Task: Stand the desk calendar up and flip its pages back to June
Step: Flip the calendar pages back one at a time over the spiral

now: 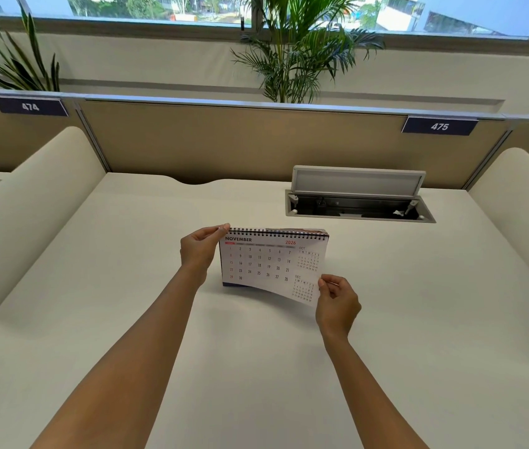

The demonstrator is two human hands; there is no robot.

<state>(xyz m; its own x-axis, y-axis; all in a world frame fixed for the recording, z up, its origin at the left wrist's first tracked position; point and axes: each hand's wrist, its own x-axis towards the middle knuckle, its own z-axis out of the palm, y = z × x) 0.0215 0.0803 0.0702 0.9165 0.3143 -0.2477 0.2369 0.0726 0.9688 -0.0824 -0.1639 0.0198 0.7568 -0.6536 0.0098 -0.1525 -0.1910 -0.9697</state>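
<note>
Your left hand (199, 251) pinches the desk calendar's (256, 264) far-left spiral corner; your right hand (337, 301) pinches the November page's (305, 286) near-right corner.

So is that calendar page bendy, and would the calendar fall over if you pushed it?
Probably bendy: the white November page curves where the right hand lifts its corner. The black-spiral desk calendar likely tips easily, since the left hand steadies its top corner. It looks light, being thin card and paper.
</note>
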